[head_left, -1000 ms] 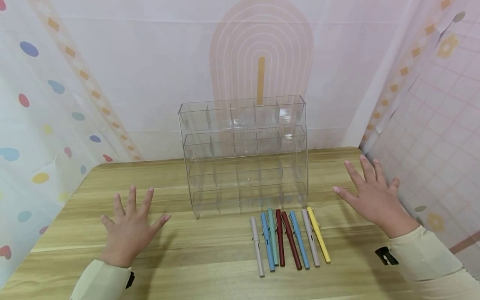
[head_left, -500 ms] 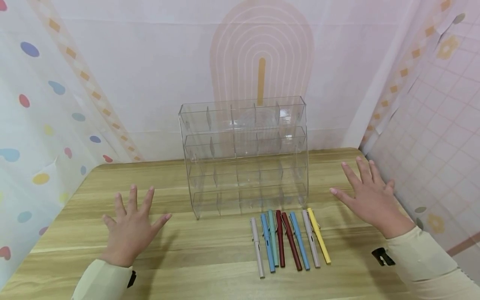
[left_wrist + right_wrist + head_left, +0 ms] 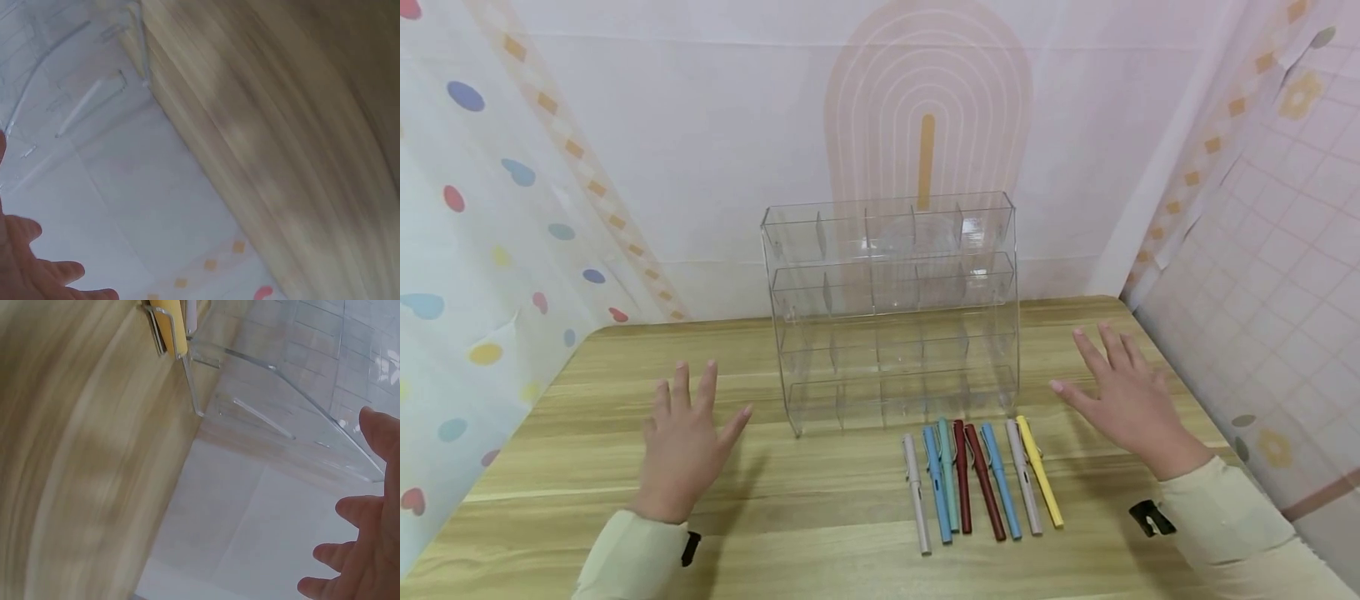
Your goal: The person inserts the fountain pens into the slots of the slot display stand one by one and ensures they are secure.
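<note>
A clear plastic organizer (image 3: 895, 293) with rows of compartments stands upright on the table, tilting back. Several clip pens lie side by side before it: a grey pen (image 3: 918, 496) at the left, blue, teal and dark red pens (image 3: 987, 483) between, a yellow pen (image 3: 1041, 473) at the right. Left of the organizer my left hand (image 3: 681, 454) hovers with fingers spread, holding nothing. On the other side my right hand (image 3: 1131, 412), also spread and holding nothing, is nearest the yellow pen. The right wrist view shows that yellow pen (image 3: 169, 328) beside the organizer's side wall (image 3: 269, 394).
The wood-grain table (image 3: 820, 517) runs back to a patterned cloth (image 3: 722, 150). More printed cloth hangs at the left (image 3: 467, 250) and right (image 3: 1262, 275) sides. Black clips (image 3: 1152, 518) show at the sleeves.
Both hands have drifted inward, the left one rightward and the right one leftward. The left hand has turned slightly. Pens and organizer stay in place; the head view shifts a little.
</note>
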`<state>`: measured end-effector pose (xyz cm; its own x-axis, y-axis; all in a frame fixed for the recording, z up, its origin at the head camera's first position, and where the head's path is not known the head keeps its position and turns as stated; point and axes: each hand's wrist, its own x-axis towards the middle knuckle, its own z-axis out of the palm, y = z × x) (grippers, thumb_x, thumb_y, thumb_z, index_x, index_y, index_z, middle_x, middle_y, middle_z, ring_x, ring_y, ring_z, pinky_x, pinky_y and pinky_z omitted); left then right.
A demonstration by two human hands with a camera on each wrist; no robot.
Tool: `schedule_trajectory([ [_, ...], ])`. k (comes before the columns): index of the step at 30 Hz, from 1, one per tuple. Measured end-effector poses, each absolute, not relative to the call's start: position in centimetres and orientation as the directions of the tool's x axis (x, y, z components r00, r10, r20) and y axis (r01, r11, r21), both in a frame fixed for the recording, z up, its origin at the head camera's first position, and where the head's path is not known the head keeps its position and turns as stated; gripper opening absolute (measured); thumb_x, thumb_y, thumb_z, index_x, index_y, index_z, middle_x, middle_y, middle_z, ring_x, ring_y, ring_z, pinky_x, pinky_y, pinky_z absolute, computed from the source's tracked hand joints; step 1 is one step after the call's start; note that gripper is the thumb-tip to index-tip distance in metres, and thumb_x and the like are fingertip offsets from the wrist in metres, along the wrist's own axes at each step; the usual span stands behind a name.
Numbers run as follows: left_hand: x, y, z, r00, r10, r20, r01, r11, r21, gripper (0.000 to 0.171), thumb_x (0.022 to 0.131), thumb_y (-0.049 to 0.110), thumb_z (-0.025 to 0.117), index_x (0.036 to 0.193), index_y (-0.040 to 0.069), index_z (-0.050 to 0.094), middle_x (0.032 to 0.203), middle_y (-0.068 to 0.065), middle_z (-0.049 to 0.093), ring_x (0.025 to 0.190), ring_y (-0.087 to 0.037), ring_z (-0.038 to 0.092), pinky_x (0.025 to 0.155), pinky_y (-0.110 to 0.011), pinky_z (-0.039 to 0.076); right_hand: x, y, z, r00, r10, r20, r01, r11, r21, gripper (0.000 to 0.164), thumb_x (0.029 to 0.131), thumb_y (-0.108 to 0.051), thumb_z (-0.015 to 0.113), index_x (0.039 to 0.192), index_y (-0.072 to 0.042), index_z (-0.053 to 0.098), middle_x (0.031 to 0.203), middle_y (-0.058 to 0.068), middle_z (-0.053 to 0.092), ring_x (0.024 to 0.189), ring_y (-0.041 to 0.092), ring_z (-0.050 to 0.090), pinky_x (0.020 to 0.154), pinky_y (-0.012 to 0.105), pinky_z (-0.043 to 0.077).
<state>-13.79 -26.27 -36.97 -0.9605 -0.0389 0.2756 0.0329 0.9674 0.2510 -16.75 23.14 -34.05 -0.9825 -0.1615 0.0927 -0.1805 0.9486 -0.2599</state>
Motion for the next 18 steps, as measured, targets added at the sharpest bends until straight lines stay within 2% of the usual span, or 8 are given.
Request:
schedule_trajectory([
  [5, -14.6, -25.2, -37.0, -0.944, -0.018, 0.329, 0.105, 0.929, 0.354, 0.077, 0.1, 0.044, 0.046, 0.152, -0.004, 0.015, 0.15, -0.039, 0.013, 0.132, -0.06, 0.019, 0.102, -0.07, 0.022, -16.9, 22.8, -34.6, -0.981, -0.165, 0.104, -0.191, 0.921, -0.34, 0.087, 0.094, -0.059, 0.048, 0.154, -0.004, 0.017, 0.155, 0.03, 0.012, 0.137, 0.054, 0.013, 0.097, 0.077, 0.018],
  [10, -15.7, -24.1, -36.7, -0.951, -0.041, 0.306, 0.116, 0.871, 0.477, 0.079, 0.1, 0.045, 0.046, 0.152, -0.003, 0.012, 0.152, -0.036, 0.013, 0.135, -0.055, 0.02, 0.104, -0.067, 0.023, -17.1, 22.5, -35.3, -0.983, -0.165, 0.077, -0.182, 0.876, -0.447, 0.09, 0.092, -0.059, 0.051, 0.153, -0.001, 0.018, 0.153, 0.033, 0.016, 0.133, 0.057, 0.021, 0.101, 0.071, 0.024],
  [15, -16.6, -23.3, -36.4, -0.959, -0.05, 0.28, 0.123, 0.815, 0.567, 0.08, 0.1, 0.044, 0.046, 0.153, -0.002, 0.009, 0.153, -0.032, 0.015, 0.137, -0.052, 0.021, 0.106, -0.065, 0.023, -17.3, 22.3, -35.9, -0.985, -0.166, 0.04, -0.161, 0.819, -0.55, 0.091, 0.091, -0.056, 0.055, 0.152, 0.001, 0.019, 0.154, 0.03, 0.019, 0.137, 0.051, 0.02, 0.106, 0.066, 0.021],
  [18, -17.1, -23.0, -36.2, -0.961, -0.062, 0.269, 0.122, 0.778, 0.616, 0.079, 0.1, 0.043, 0.047, 0.153, -0.002, 0.01, 0.153, -0.031, 0.016, 0.138, -0.049, 0.02, 0.108, -0.063, 0.022, -17.3, 22.2, -36.4, -0.986, -0.162, 0.031, -0.15, 0.797, -0.585, 0.089, 0.091, -0.054, 0.057, 0.151, 0.003, 0.022, 0.152, 0.03, 0.025, 0.136, 0.051, 0.025, 0.106, 0.064, 0.024],
])
